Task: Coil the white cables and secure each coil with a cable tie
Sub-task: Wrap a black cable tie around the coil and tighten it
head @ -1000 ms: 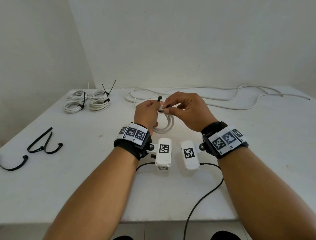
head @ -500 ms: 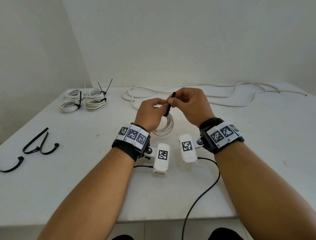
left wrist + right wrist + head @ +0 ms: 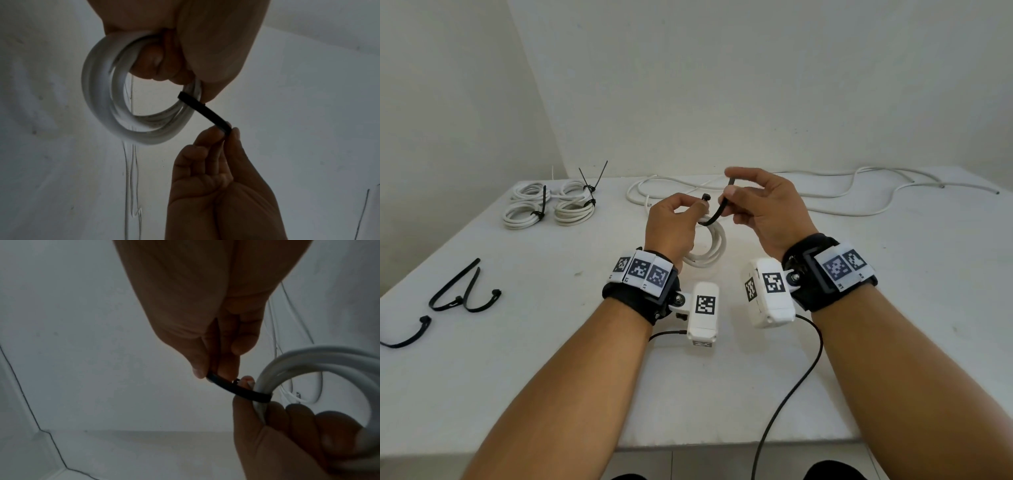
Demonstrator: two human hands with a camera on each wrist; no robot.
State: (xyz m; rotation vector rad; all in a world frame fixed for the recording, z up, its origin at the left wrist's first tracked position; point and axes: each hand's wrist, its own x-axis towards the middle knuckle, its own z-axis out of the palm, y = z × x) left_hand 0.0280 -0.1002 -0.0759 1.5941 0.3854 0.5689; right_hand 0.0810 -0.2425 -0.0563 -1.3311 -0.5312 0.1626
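My left hand (image 3: 677, 219) grips a white cable coil (image 3: 709, 249) above the table's middle, fingers curled through its loop. A black cable tie (image 3: 719, 212) wraps under the coil; its head (image 3: 705, 197) sticks up by my left thumb. My right hand (image 3: 748, 202) pinches the tie's strap between thumb and forefinger and holds it up to the right. In the left wrist view the coil (image 3: 107, 104) hangs from my fingers with the tie (image 3: 205, 113) running to the right fingertips (image 3: 224, 134). The right wrist view shows the same tie (image 3: 238, 390) and coil (image 3: 308, 363).
Tied white coils (image 3: 551, 205) lie at the back left. A long loose white cable (image 3: 852, 195) snakes along the back edge of the table (image 3: 517, 377). Spare black ties (image 3: 462, 291) lie near the left edge. A black wire (image 3: 791, 390) trails off the front edge.
The hands have risen and parted slightly. My right hand has drawn the tie's strap up and to the right, away from the coil; the tie's head now stands free by my left thumb.
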